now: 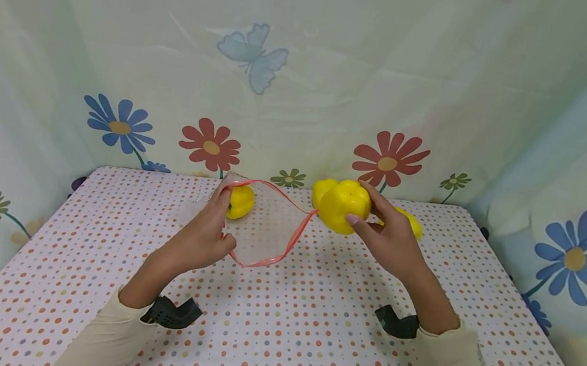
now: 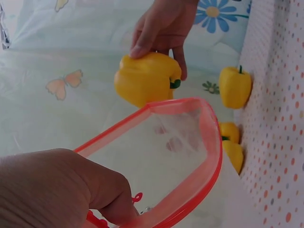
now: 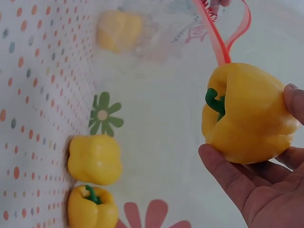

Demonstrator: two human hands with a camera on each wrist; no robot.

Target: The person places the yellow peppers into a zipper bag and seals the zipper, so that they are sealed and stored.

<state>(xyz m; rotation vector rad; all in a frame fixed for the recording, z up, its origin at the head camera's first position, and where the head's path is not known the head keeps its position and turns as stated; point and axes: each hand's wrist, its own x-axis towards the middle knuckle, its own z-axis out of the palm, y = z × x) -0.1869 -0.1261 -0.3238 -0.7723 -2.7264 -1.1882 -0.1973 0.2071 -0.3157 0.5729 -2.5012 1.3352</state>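
Observation:
My left hand (image 1: 199,243) grips the edge of a clear plastic bag with a red rim (image 1: 295,237), its mouth spread wide. In my right hand (image 1: 396,240), thumb and fingers hold a yellow bell pepper (image 1: 344,208) raised above the table. Its green stem (image 3: 216,102) faces the bag in the right wrist view. The held pepper is right at the bag's far corner, outside the mouth. Behind the bag, another yellow bell pepper (image 1: 242,202) is partly hidden by my left hand.
Two more yellow peppers are at the table's back: one (image 1: 322,191) behind the held pepper, another (image 1: 411,223) partly covered by my right hand. A dotted cloth (image 1: 276,338) covers the table. A flowered curtain (image 1: 315,89) hangs behind it. Black devices (image 1: 172,313) sit at both wrists.

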